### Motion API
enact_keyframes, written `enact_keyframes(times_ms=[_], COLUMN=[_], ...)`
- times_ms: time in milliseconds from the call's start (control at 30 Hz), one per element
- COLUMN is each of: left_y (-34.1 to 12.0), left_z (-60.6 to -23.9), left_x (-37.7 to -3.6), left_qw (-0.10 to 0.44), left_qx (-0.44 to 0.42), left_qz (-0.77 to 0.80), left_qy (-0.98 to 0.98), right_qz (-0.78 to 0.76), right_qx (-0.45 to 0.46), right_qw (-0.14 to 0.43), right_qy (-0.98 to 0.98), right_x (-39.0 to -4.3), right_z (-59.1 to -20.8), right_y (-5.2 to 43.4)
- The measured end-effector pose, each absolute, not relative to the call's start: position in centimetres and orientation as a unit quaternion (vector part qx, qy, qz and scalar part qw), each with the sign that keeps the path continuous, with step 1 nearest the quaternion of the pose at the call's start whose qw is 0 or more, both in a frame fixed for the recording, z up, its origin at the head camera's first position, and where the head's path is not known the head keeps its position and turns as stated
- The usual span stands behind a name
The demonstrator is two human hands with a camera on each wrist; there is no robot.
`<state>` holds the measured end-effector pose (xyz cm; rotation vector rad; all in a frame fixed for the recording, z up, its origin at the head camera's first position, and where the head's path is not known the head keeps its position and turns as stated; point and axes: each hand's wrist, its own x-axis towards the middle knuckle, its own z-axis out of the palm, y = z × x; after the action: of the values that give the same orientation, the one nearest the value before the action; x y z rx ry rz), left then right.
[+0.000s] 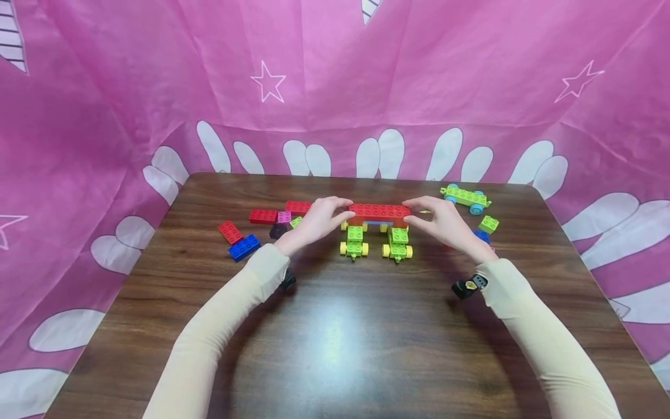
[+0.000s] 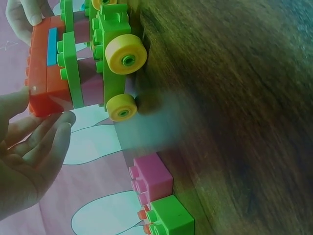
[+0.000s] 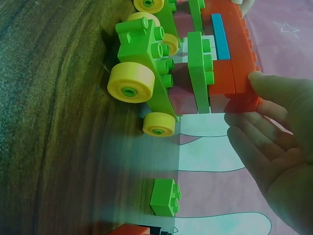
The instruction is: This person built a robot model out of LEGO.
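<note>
Two hands, left hand (image 1: 314, 224) and right hand (image 1: 442, 224), fingertips pinching long red brick (image 1: 379, 210) ends, between them

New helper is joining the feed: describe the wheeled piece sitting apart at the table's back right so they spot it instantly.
Start at the wooden table and go to its far right corner. Past the right hand lies a long lime-green wheeled chassis. Its wheels are blue, unlike the yellow-wheeled green carts under the red brick span.
</note>
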<state>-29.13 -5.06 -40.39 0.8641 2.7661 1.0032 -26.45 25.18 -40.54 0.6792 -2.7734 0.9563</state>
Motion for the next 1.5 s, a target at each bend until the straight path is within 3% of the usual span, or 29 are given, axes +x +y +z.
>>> enact_keyframes(times_ms=[833,1500], left_y=[-6.0,-13.0], left_z=[-40.0,-39.5], left_x=[-29.3,-28.3], left_qw=[-0.009,-0.013], left_qx=[0.313,0.31], left_qz=[0.327,0.287], left_qy=[0.891,0.906], right_qz=[0.327,0.325], right_qx=[0.247,0.246], right_qw=[0.056,0.047], right_qy=[-0.91,-0.912], right_x=[-26.7,-26.7], right_z=[-40.4,-40.3], right_y=[25.3,25.5])
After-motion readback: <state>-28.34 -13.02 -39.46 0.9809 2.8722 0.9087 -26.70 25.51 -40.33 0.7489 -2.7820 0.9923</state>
